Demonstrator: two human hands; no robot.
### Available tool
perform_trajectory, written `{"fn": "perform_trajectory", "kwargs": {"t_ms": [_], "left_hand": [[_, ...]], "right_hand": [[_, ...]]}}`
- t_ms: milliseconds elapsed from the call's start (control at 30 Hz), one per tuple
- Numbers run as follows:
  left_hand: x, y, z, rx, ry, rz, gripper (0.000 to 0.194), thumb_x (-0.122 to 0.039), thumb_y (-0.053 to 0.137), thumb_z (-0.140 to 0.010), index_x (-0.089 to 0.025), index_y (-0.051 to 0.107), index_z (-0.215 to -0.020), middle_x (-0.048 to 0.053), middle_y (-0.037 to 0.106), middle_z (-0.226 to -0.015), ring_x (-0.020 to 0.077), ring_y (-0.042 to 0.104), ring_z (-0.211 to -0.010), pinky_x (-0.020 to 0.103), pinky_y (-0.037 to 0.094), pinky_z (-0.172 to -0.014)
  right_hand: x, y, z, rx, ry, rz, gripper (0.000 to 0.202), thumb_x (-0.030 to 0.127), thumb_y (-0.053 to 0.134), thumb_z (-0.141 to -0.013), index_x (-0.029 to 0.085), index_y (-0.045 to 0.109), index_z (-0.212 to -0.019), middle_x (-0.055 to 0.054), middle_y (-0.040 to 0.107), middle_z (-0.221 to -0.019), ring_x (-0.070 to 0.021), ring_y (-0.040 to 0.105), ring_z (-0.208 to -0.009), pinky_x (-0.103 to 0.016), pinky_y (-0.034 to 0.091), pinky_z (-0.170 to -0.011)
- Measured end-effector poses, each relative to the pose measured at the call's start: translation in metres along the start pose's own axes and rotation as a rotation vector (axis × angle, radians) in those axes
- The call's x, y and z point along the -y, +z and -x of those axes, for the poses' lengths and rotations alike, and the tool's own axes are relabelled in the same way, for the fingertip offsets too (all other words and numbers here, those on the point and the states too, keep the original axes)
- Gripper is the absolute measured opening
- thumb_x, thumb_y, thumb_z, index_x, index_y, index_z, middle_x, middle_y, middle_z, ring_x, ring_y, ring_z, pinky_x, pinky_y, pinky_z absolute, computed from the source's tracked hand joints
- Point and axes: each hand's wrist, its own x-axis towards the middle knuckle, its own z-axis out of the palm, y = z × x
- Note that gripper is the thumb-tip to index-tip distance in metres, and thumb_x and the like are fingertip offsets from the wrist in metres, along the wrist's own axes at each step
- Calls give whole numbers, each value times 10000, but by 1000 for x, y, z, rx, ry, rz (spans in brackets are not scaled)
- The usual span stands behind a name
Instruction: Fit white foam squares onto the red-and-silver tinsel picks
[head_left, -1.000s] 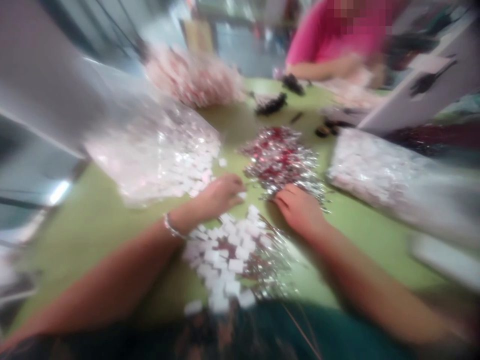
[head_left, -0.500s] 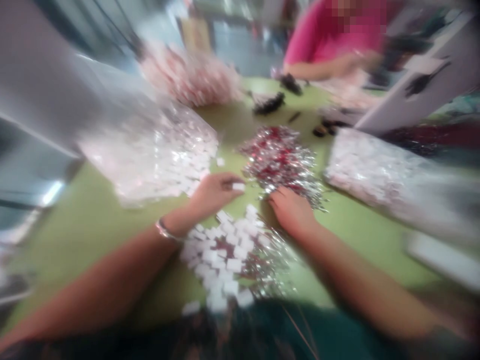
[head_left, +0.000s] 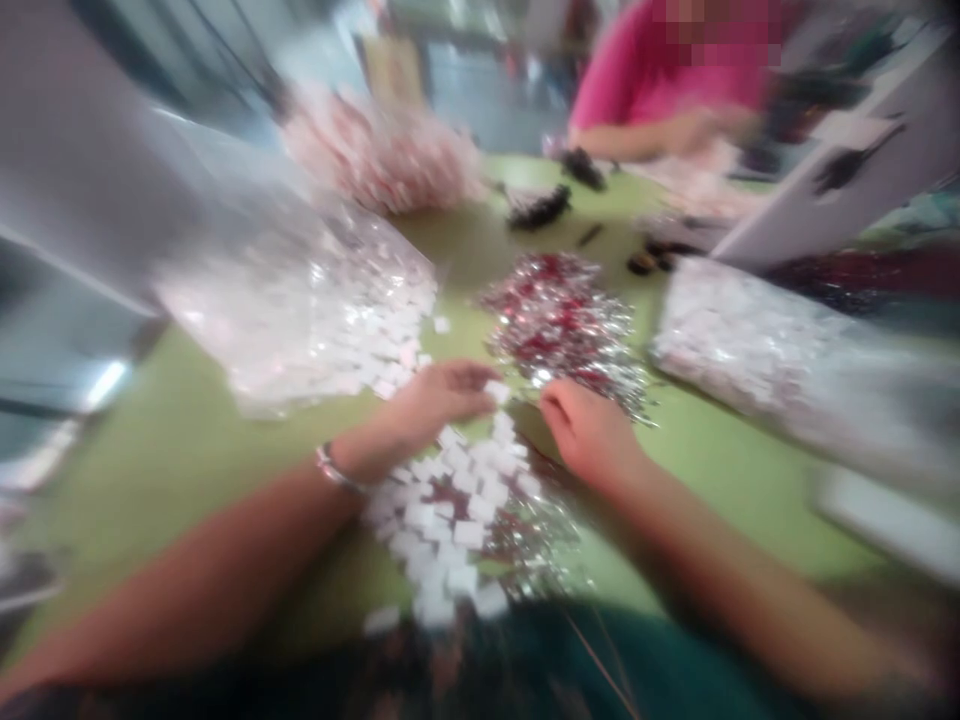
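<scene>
Since the earlier frame, your left hand has brought its white card slightly nearer and to the right, and your right hand has drawn its fingertips back a little from the shiny heap, narrowing the gap between your hands.

Nearest you, loose white cards lie scattered on the green table, with thin silvery pieces beside them on the right. Just beyond, your hands are apart. Your left thumb and fingers pinch the single card above the far end of the scattered ones; a bracelet circles that wrist. Your right fingers curl inward by the near edge of the red and silver heap; blur hides whether they close on a piece.

To the left lies a clear bag with more white cards at its right end; to the right, a filled plastic bag. Farther off sit dark clumps and, to their left, a pink-and-white bundle. At the far side is another person in a pink top.
</scene>
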Motion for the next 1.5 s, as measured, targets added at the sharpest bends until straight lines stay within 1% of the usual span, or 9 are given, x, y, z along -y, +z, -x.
{"fn": "perform_trajectory", "kwargs": {"t_ms": [100, 267, 433, 600, 867, 1067, 1333, 1433, 1500], "left_hand": [[-2, 0, 2, 55, -17, 0, 346, -286, 773, -726, -198, 710, -1055, 40, 725, -818, 126, 652, -696, 265, 527, -657], [-6, -3, 4, 129, -30, -19, 287, -256, 755, -747, -199, 724, -1027, 31, 727, -761, 116, 647, -661, 256, 519, -649], [-7, -4, 4, 131, -31, -52, 284, -249, 757, -737, -192, 727, -1014, 29, 723, -739, 123, 653, -656, 266, 531, -656], [-9, 3, 6, 121, 27, -176, 301, -299, 787, -706, -194, 732, -982, 32, 726, -772, 131, 646, -663, 264, 526, -619], [-13, 9, 9, 119, 50, -316, 251, -260, 734, -723, -199, 747, -966, 29, 738, -762, 146, 660, -659, 270, 523, -612], [-14, 8, 9, 152, 38, -242, 224, -233, 726, -720, -191, 748, -939, 24, 733, -732, 139, 655, -636, 256, 515, -594], [-17, 2, 8, 224, -9, 122, 246, -251, 809, -697, -171, 727, -914, 22, 731, -721, 101, 641, -600, 218, 512, -582], [-15, 1, 7, 258, -18, 130, 255, -261, 807, -701, -163, 723, -921, 28, 729, -715, 104, 637, -585, 222, 508, -563], [-14, 1, 7, 242, -15, 56, 254, -267, 790, -715, -169, 722, -939, 28, 727, -704, 116, 643, -587, 236, 513, -562]], "right_hand": [[6, 0, 2, 61, -15, -16, 194, 261, 419, -958, 202, 601, -926, -69, 680, -852, -200, 581, -744, -300, 334, -655], [6, -2, 3, 77, 2, -72, 195, 264, 430, -954, 198, 611, -928, -60, 675, -823, -192, 576, -737, -296, 336, -662], [3, -4, 4, 57, -13, -93, 212, 272, 426, -946, 192, 620, -908, -66, 669, -819, -189, 571, -732, -298, 342, -663], [10, -2, 8, 29, -4, -78, 203, 268, 444, -926, 191, 621, -863, -64, 666, -777, -178, 547, -676, -299, 321, -632], [15, 8, 9, 8, -2, -220, 176, 230, 448, -924, 190, 586, -822, -48, 649, -750, -166, 541, -666, -286, 348, -625], [11, 9, 8, 16, -18, -283, 149, 232, 484, -907, 202, 583, -800, -29, 644, -738, -165, 553, -671, -292, 370, -631], [12, -4, 10, -45, -134, -420, 237, 251, 499, -911, 209, 591, -698, 7, 615, -646, -126, 526, -601, -272, 373, -602], [12, -4, 9, -38, -159, -412, 239, 246, 495, -910, 207, 584, -692, 11, 611, -641, -120, 515, -592, -264, 366, -593], [12, -4, 9, -31, -164, -395, 243, 239, 497, -910, 203, 574, -682, 14, 600, -629, -117, 507, -586, -259, 359, -590]]}}
